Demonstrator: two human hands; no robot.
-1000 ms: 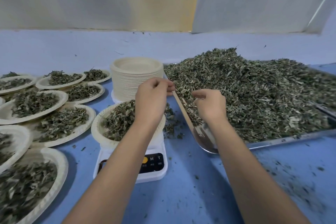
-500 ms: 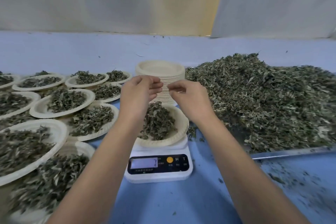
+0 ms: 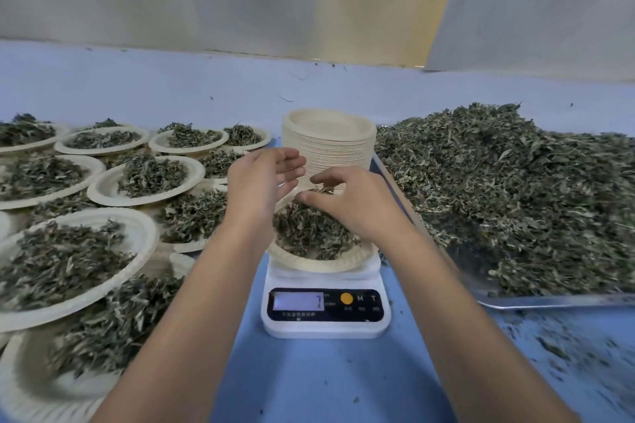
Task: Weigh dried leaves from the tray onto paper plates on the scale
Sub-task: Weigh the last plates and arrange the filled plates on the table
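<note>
A white digital scale point(image 3: 324, 311) stands on the blue table with a paper plate point(image 3: 326, 263) on it, heaped with dried leaves point(image 3: 309, 233). My left hand point(image 3: 261, 182) hovers over the plate's left side, fingers straight and empty. On top of the heap, my right hand point(image 3: 354, 206) curves down and pinches a small tuft of leaves between thumb and forefinger. To the right lies a metal tray point(image 3: 549, 300) bearing a big leaf pile point(image 3: 515, 199).
A tall stack of unused paper plates point(image 3: 330, 144) stands just behind the scale. Several filled plates point(image 3: 68, 261) crowd the left side, partly overlapping. Leaf crumbs are scattered over the blue table point(image 3: 343, 381) at the right front. A pale wall runs along the back.
Both hands moved from the tray edge to over the scale plate. My left hand has opened its fingers, and my right hand has come down onto the leaf heap.
</note>
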